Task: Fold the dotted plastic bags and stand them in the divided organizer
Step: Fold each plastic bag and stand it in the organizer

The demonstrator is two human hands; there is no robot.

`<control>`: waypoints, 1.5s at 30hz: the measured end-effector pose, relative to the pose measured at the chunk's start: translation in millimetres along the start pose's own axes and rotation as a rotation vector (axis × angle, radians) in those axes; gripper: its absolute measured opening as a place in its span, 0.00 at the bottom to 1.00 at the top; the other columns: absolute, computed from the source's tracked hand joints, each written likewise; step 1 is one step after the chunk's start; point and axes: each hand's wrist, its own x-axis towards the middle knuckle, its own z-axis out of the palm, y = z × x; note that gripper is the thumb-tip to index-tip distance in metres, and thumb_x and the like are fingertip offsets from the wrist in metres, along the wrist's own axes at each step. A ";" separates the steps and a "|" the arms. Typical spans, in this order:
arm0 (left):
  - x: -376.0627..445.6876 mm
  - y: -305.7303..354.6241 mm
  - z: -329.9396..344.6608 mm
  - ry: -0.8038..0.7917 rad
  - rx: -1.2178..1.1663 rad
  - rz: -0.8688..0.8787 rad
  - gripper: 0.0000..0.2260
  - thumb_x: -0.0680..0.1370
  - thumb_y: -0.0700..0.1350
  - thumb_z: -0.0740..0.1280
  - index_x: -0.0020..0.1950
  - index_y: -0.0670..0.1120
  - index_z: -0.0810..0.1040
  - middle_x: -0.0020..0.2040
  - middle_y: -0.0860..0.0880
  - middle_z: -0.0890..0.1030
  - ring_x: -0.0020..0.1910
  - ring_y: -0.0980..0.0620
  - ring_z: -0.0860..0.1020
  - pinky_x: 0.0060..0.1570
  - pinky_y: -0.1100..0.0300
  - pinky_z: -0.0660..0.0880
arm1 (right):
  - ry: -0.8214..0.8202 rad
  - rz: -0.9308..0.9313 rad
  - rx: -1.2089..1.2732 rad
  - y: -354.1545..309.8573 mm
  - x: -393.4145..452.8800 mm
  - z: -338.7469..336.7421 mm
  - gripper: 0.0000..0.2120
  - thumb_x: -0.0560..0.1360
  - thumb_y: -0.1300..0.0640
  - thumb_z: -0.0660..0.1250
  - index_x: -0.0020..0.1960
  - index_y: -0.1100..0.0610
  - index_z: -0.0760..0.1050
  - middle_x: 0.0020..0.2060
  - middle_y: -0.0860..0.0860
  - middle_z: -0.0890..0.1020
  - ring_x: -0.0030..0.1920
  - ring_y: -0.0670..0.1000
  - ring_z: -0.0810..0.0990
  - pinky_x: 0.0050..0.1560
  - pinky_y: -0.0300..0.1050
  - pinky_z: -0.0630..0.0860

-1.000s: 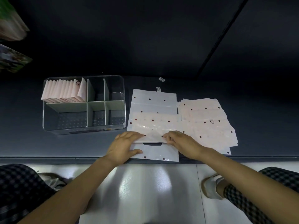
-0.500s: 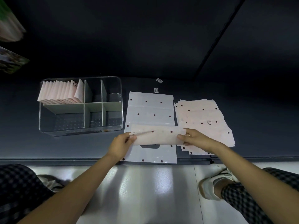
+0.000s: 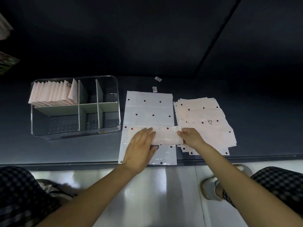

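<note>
We press our flat left hand [image 3: 140, 145] on the thin, slippery pink dotted plastic strip [image 3: 165, 135], lying atop 1 flat white dotted bag [image 3: 148, 110]; our right hand [image 3: 191, 138] pinches its limp end.

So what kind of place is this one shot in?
Probably a home or small workroom floor: the person sits on pale tiles at a low dark platform, folding bags beside an organizer, one sandalled foot showing.
</note>
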 end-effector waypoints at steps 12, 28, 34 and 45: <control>13.6 -28.2 13.1 -0.368 0.359 0.009 0.37 0.75 0.67 0.37 0.74 0.45 0.30 0.74 0.46 0.30 0.73 0.47 0.30 0.73 0.47 0.35 | 0.050 0.035 -0.059 -4.3 3.4 2.2 0.22 0.79 0.55 0.60 0.29 0.55 0.56 0.27 0.49 0.61 0.29 0.49 0.61 0.32 0.44 0.56; 14.7 -35.7 21.1 -0.367 0.324 0.027 0.36 0.77 0.67 0.39 0.73 0.46 0.28 0.74 0.46 0.28 0.72 0.47 0.28 0.73 0.47 0.33 | 0.085 -0.570 -0.760 2.0 -10.4 83.3 0.34 0.74 0.33 0.34 0.72 0.51 0.28 0.72 0.44 0.32 0.73 0.45 0.29 0.71 0.43 0.26; 11.3 -48.8 13.1 -0.350 0.285 0.051 0.36 0.73 0.68 0.34 0.74 0.48 0.29 0.74 0.45 0.29 0.73 0.47 0.29 0.74 0.52 0.34 | 0.036 -0.458 -0.844 24.0 -15.4 44.1 0.37 0.76 0.33 0.40 0.72 0.53 0.27 0.72 0.47 0.30 0.73 0.45 0.29 0.73 0.45 0.31; 20.9 -41.1 -2.1 -0.294 0.207 0.008 0.31 0.80 0.61 0.51 0.78 0.49 0.45 0.77 0.47 0.40 0.76 0.48 0.37 0.73 0.53 0.33 | 0.255 -0.868 -1.207 -1.3 -32.2 -4.2 0.25 0.47 0.64 0.79 0.43 0.55 0.83 0.37 0.50 0.83 0.34 0.51 0.82 0.24 0.38 0.75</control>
